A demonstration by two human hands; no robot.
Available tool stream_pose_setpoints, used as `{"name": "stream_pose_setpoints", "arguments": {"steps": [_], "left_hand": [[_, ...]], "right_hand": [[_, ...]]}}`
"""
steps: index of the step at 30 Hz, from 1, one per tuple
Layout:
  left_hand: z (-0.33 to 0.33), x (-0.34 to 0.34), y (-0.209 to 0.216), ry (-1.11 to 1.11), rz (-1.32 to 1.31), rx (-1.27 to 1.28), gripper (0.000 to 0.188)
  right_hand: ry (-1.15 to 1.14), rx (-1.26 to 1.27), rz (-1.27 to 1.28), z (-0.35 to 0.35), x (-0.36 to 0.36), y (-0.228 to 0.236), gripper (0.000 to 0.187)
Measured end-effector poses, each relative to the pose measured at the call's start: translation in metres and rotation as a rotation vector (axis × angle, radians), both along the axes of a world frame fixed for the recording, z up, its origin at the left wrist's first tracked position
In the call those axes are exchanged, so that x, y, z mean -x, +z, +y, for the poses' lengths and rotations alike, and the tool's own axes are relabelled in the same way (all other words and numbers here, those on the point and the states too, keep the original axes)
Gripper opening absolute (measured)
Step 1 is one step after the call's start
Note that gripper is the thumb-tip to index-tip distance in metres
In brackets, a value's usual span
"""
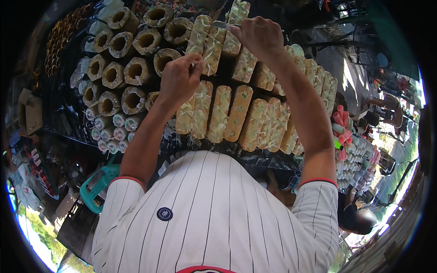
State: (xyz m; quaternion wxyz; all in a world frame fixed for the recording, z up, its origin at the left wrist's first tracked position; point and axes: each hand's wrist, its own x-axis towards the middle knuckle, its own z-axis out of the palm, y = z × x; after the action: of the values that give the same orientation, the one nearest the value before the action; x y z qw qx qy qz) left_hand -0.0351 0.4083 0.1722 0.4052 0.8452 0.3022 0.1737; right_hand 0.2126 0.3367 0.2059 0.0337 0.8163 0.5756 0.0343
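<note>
My left hand (180, 78) is closed in a pinch on a pale string at the near end of an oblong tan block (213, 50). This block is streaked with a pale, wax-like coating and has stringy strands on top. Above its far end, my right hand (261, 37) grips a knife (223, 24) whose flat metal blade points left; the fingers hide its handle. Another coated block (198, 35) lies close on the left. Nearer to me is a row of similar blocks (220, 113), some touching and some slightly apart.
Hollow, thick-walled hexagonal tubes (135, 70) stand in rows at the left, with white-wrapped rolls (119, 133) nearer me. More coated blocks (314, 73) continue to the right. A green plastic chair (98, 186) is at lower left, and a person (353, 218) is at lower right.
</note>
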Motion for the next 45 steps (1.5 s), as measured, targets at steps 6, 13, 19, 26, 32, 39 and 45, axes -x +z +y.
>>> {"name": "stream_pose_setpoints", "arguments": {"steps": [6,13,19,26,32,39,45], "left_hand": [[0.002,-0.005,0.008,-0.014,0.000,-0.086,0.018],[0.034,-0.063,-0.017,-0.064,0.068,-0.381,0.023],[0.049,-0.106,-0.030,-0.128,0.168,-0.470,0.024],[0.074,-0.080,0.011,0.035,-0.140,0.291,0.013],[0.103,-0.028,-0.010,-0.264,-0.591,0.912,0.008],[0.038,-0.010,-0.020,-0.119,-0.305,0.896,0.010],[0.030,-0.020,-0.012,-0.016,-0.111,0.399,0.018]], "right_hand": [[-0.050,0.155,0.052,-0.009,-0.005,0.013,0.065],[-0.262,-0.015,0.288,-0.054,-0.005,0.021,0.060],[-0.479,-0.043,0.531,-0.083,0.008,0.014,0.070],[-0.375,-0.187,0.485,-0.093,0.017,-0.024,0.071],[-0.122,-0.177,0.209,-0.047,0.009,-0.019,0.074],[0.106,-0.092,-0.129,-0.024,0.012,-0.006,0.072],[0.116,0.005,-0.183,-0.028,0.018,0.003,0.072]]}}
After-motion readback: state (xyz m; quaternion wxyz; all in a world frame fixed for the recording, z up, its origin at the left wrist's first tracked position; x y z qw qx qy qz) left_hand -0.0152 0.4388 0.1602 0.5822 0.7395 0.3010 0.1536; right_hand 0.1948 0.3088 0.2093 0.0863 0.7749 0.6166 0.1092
